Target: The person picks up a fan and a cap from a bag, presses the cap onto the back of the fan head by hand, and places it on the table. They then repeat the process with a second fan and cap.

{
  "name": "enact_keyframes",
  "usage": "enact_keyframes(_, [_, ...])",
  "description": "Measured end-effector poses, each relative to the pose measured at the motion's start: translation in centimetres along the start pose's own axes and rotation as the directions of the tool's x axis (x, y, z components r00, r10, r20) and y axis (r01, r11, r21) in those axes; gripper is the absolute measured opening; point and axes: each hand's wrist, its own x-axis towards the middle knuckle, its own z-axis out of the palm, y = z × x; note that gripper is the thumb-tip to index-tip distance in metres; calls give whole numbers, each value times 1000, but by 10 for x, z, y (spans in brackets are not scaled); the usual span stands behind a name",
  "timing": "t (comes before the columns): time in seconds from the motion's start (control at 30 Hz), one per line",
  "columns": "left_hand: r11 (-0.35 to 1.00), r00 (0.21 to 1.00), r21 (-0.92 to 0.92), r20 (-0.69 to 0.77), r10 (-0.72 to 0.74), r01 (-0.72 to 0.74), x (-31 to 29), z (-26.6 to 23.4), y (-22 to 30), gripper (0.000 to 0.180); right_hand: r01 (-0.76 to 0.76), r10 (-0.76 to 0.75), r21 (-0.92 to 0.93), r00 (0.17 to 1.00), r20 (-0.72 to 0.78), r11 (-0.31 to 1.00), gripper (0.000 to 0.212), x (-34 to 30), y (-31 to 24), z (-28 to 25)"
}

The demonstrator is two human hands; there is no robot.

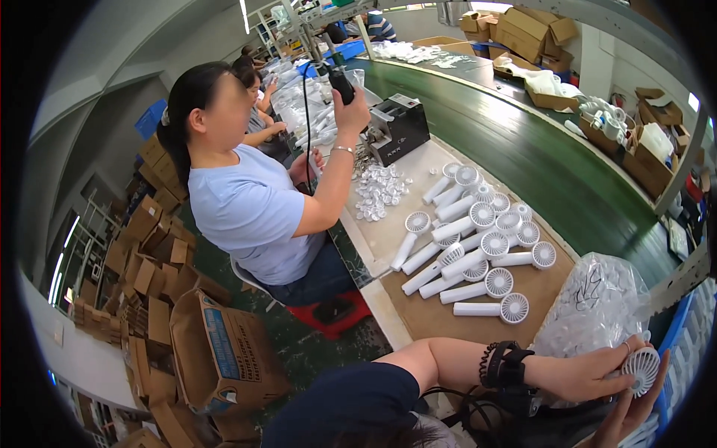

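Observation:
At the lower right, my left hand (586, 375), with a black band and a coiled cord at its wrist, has its fingers closed at the round grille of a white handheld fan (641, 371). From below, my right hand (632, 418) holds the same fan, its fingers behind and under the grille. The fan's handle is hidden from view. Beside my left hand stands a clear plastic bag (597, 302) of small translucent parts. Many white handheld fans (478, 261) lie in a loose pile on the brown board.
A co-worker (246, 187) in a light blue shirt sits left, holding a black tool (341, 86). Near them are a black machine (399, 128) and small clear parts (379, 190). A green conveyor belt (515, 127) runs behind. Cardboard boxes (224, 351) stand on the floor.

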Motion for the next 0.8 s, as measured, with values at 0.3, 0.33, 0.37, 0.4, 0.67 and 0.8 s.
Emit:
enact_keyframes(0.3, [992, 998, -111, 15, 54, -52, 3, 9, -10, 46, -100, 108, 248, 994, -18, 964, 58, -14, 33, -17])
enact_keyframes(0.33, [992, 998, -106, 21, 64, -61, 4, 11, -9, 47, -88, 96, 244, 995, -23, 966, 58, -16, 33, -20])
enact_keyframes(0.37, [994, 998, -88, 12, 69, -67, 3, 12, -8, 47, -79, 85, 254, 996, -14, 964, 58, -16, 34, -21])
enact_keyframes(0.4, [995, 997, -72, 7, 75, -74, 3, 13, -8, 47, -78, 85, 254, 996, -17, 964, 58, -16, 30, -20])
enact_keyframes(0.67, [996, 992, -69, -111, 53, -61, -1, 18, -10, 44, -64, 70, 220, 997, -21, 973, 60, -16, 46, -18])
enact_keyframes(0.8, [990, 984, -20, -114, 138, -141, 2, 15, -16, 42, -63, 53, 230, 997, 48, 971, 56, -13, 38, -17])
